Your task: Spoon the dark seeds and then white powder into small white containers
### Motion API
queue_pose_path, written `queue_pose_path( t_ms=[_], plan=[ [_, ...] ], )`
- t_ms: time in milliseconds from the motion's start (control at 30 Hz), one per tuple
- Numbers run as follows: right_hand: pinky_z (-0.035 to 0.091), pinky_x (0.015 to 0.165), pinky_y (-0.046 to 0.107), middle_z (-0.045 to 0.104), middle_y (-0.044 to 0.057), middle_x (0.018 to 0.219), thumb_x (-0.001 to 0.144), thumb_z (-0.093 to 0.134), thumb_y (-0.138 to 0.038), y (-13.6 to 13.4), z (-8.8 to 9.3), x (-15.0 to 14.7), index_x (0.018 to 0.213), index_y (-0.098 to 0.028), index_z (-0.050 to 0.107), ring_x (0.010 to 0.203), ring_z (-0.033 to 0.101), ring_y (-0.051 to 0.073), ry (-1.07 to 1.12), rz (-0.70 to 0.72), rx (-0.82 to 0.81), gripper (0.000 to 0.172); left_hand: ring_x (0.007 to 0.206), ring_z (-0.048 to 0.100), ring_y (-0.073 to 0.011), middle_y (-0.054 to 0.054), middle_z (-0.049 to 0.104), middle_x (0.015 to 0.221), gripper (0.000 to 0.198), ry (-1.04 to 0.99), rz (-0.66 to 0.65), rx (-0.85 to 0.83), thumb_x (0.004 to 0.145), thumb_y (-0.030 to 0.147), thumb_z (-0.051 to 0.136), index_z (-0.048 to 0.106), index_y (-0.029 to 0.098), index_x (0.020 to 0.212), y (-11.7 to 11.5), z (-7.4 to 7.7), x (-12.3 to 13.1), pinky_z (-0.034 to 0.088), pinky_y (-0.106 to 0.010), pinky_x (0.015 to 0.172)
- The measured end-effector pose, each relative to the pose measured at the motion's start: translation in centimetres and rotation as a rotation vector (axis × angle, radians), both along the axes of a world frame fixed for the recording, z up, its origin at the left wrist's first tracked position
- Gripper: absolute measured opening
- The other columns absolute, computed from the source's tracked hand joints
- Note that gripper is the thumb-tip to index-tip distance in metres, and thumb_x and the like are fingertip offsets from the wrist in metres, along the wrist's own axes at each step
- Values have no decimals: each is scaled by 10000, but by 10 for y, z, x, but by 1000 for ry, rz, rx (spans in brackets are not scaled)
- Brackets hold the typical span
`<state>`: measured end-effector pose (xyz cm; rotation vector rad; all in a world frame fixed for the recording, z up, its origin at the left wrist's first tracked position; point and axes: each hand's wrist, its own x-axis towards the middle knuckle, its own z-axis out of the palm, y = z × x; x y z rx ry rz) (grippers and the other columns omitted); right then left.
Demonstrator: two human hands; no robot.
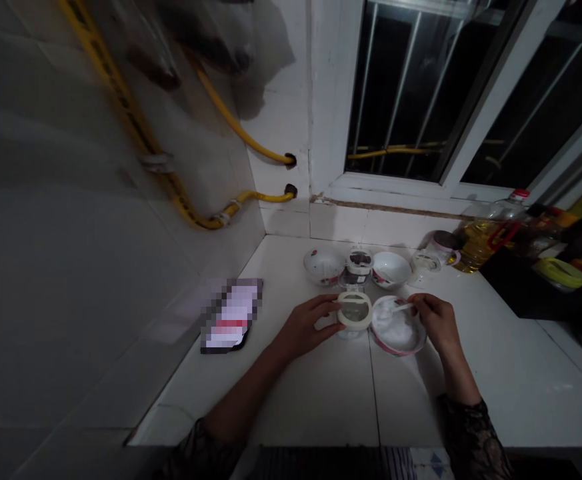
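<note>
Near the middle of the white counter, my left hand (315, 325) has its fingers and thumb on the left side of a small clear jar (355, 312) with a white rim. Right beside the jar is a bowl (398, 328) of white powder. Above that bowl's right side, my right hand (433, 320) pinches the handle of a small white spoon (401, 307), whose tip is at the powder. Behind them stand a bowl (323, 266), another small jar (359, 265) with dark contents and a second white bowl (391, 270).
A phone (233, 317) lies at the left by the wall. At the back right are a clear jar (425, 263), an oil bottle (475, 243) and a dark box (508, 283) with condiments. A yellow pipe (135, 127) runs along the wall, left of the window.
</note>
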<state>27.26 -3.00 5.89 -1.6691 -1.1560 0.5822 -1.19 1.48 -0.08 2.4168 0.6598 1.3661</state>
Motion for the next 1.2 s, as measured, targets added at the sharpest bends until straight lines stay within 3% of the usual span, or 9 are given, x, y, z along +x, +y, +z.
queue_pose_path(
  t_ms=[367,500,600,667,767,833,933,1033,1200],
  plan=[
    [203,424,246,516,-23,470,557,737,-564,0,4,3,635,-169,681,415,327,86,252,9,36,407,947,731,-183,-131,694,1218,246,-8,-9,-9,935,357,650,642,188,1115,-1,2,0,653,-290,720],
    [216,396,230,525,-28,502,645,724,-601,-4,9,-14,710,-167,680,402,341,79,272,20,162,441,947,733,-186,-137,697,1215,241,-5,-9,-11,931,342,656,650,186,1114,-1,2,0,652,-290,719],
    [311,414,233,577,-14,567,838,618,-536,-11,8,-34,781,-180,685,427,422,100,93,57,358,367,955,733,-187,-136,699,1208,247,-1,-8,-10,925,342,663,652,186,1116,-1,2,0,652,-292,731],
    [418,491,249,638,19,636,934,533,-415,-15,6,-46,807,-191,695,514,538,134,-170,182,495,303,947,733,-182,-133,700,1202,249,1,-13,-2,929,349,659,648,188,1118,0,2,0,651,-284,725],
    [491,584,269,704,62,719,963,472,-268,-19,4,-56,863,-200,721,628,637,166,-564,462,639,277,930,734,-173,-130,703,1187,250,-11,-10,12,940,367,642,646,187,1114,-1,3,1,648,-268,707],
    [501,597,270,710,60,725,968,456,-236,-20,4,-54,887,-201,718,628,648,165,-638,505,671,277,921,734,-172,-134,701,1186,256,-11,-3,19,942,376,637,644,182,1110,-1,4,1,650,-270,705],
    [490,593,259,661,19,655,976,467,-283,-21,8,-37,863,-199,692,587,623,153,-494,280,601,266,904,736,-172,-139,699,1193,257,2,-2,30,942,376,638,637,180,1108,-2,4,0,654,-282,708],
    [444,539,250,601,-8,583,929,515,-410,-19,11,-12,809,-193,679,530,567,147,-343,63,418,297,933,734,-181,-139,698,1197,253,1,-1,27,945,372,634,634,182,1113,-1,4,0,653,-283,711],
    [402,532,274,607,17,553,811,520,-522,-13,7,2,728,-199,675,528,546,175,-300,50,118,369,864,728,-158,-142,696,1200,245,-6,0,33,944,365,637,631,179,1104,-1,2,1,646,-276,692]
  ],
)
